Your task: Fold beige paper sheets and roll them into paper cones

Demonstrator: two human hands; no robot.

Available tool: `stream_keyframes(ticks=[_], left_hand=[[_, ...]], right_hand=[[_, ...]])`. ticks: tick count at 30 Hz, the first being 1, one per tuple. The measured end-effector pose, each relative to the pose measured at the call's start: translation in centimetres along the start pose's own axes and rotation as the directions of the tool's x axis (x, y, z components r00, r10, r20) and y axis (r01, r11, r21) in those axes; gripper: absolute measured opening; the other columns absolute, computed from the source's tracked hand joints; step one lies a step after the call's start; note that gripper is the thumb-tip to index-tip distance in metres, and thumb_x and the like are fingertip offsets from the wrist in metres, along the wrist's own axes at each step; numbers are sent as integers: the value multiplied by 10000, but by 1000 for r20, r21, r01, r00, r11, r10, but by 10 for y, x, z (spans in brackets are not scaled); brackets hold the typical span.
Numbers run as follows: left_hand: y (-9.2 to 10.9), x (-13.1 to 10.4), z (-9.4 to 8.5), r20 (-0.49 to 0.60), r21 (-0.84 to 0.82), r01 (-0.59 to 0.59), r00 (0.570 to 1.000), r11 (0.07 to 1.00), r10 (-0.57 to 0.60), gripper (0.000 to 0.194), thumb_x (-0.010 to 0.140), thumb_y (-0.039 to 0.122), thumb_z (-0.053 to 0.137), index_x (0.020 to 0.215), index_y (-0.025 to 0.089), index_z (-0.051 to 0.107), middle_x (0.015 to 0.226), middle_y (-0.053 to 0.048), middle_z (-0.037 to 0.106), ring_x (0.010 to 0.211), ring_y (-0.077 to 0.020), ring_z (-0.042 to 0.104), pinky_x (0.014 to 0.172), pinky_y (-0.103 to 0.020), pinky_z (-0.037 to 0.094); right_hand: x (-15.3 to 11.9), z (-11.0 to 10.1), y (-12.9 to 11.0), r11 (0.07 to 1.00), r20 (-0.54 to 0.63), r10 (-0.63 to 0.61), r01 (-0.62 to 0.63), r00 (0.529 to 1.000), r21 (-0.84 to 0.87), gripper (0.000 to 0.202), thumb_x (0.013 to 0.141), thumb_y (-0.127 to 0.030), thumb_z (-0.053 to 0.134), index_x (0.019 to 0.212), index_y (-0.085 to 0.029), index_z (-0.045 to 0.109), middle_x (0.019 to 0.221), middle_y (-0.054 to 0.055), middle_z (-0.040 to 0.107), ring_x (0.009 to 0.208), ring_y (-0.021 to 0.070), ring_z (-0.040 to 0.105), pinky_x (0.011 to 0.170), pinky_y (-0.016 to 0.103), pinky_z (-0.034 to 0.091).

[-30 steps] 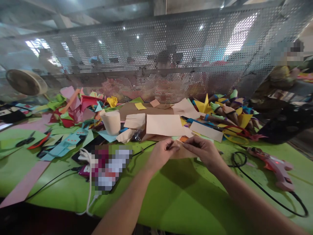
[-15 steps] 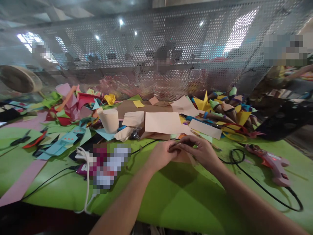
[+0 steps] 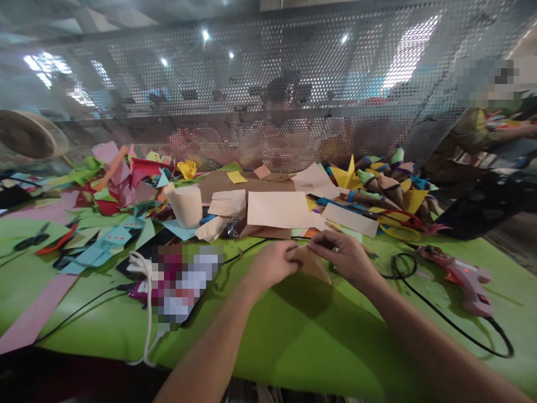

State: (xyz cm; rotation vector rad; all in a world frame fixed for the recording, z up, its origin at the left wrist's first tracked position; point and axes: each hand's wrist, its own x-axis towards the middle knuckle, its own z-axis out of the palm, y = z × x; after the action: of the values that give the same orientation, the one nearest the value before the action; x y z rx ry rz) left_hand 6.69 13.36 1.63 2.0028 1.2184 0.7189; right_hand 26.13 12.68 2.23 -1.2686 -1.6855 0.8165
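Between my hands is a small piece of tan paper (image 3: 314, 265), tilted above the green table. My left hand (image 3: 274, 263) is closed, pinching the paper's left side between thumb and fingers. At its upper edge my right hand (image 3: 342, 254) pinches the same piece with thumb and forefinger. Parts of the paper are hidden behind the fingers. Just beyond the hands lies a cream paper sheet (image 3: 277, 209). A pink glue gun (image 3: 461, 277) with a lit red light rests to the right of my right hand.
A power strip (image 3: 191, 288) with cables lies left of my hands. Behind it stand a cream cup (image 3: 187, 206) and heaps of coloured paper (image 3: 113, 173). Scissors (image 3: 32, 238) lie far left. Paper cones (image 3: 386, 187) pile up at right before a perforated metal screen (image 3: 235, 101).
My right hand has shifted slightly away from my left along the paper's upper edge. More of the tan paper now shows between the hands.
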Motion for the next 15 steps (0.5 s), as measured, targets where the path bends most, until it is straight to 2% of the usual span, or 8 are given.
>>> stream_keyframes(ticks=[2, 4, 7, 9, 10, 12, 15], left_hand=[[-3, 2, -2, -58, -106, 19, 998, 994, -25, 92, 707, 209, 689, 796, 191, 675, 754, -6, 682, 719, -183, 610, 627, -252, 401], [-6, 6, -3, -138, -298, 17, 988, 954, -61, 209, 701, 224, 721, 900, 187, 667, 847, -20, 707, 803, -189, 638, 695, -260, 457], [-9, 12, -2, -215, -625, -22, 966, 780, -145, 457, 664, 257, 783, 1079, 172, 611, 835, -20, 704, 805, -175, 653, 760, -288, 511], [-11, 14, 2, -187, -750, -19, 965, 662, -184, 527, 664, 312, 804, 1120, 156, 591, 856, -39, 716, 811, -180, 666, 783, -319, 533], [-11, 14, 4, -151, -768, -3, 972, 640, -177, 508, 679, 349, 802, 1102, 149, 604, 897, -61, 727, 841, -192, 674, 805, -336, 536], [-12, 14, 8, -86, -742, 16, 989, 671, -118, 416, 738, 425, 760, 1017, 135, 657, 990, -104, 739, 930, -222, 678, 871, -361, 524], [-13, 12, 12, -80, -642, -6, 995, 766, -60, 349, 821, 449, 675, 975, 138, 707, 1039, -112, 747, 1001, -244, 672, 939, -373, 493]], right_hand=[[1, -1, 1, 996, -44, 23, -19, 999, 86, 277, 762, -473, 704, 739, -198, 679, 701, 19, 654, 664, 164, 567, 618, 292, 464], [3, -1, 2, 972, -82, 72, -52, 994, 228, 326, 704, -504, 755, 751, -194, 666, 708, 21, 651, 668, 164, 577, 620, 294, 480], [4, -1, 2, 916, -111, 160, -106, 981, 387, 391, 612, -505, 829, 757, -188, 652, 689, 21, 646, 637, 156, 582, 607, 295, 496], [3, 1, 1, 898, -127, 189, -119, 974, 423, 390, 613, -503, 835, 755, -190, 650, 688, 26, 652, 622, 151, 586, 605, 293, 502], [3, 1, 0, 894, -131, 193, -119, 972, 433, 385, 621, -504, 832, 756, -192, 652, 692, 27, 657, 618, 150, 590, 607, 293, 505], [2, 3, -1, 884, -127, 192, -115, 973, 452, 376, 631, -505, 827, 752, -194, 654, 694, 24, 657, 609, 145, 593, 615, 294, 511], [1, 3, -2, 885, -84, 180, -124, 980, 448, 382, 624, -498, 836, 765, -188, 662, 700, 19, 654, 618, 146, 598, 629, 295, 513]])
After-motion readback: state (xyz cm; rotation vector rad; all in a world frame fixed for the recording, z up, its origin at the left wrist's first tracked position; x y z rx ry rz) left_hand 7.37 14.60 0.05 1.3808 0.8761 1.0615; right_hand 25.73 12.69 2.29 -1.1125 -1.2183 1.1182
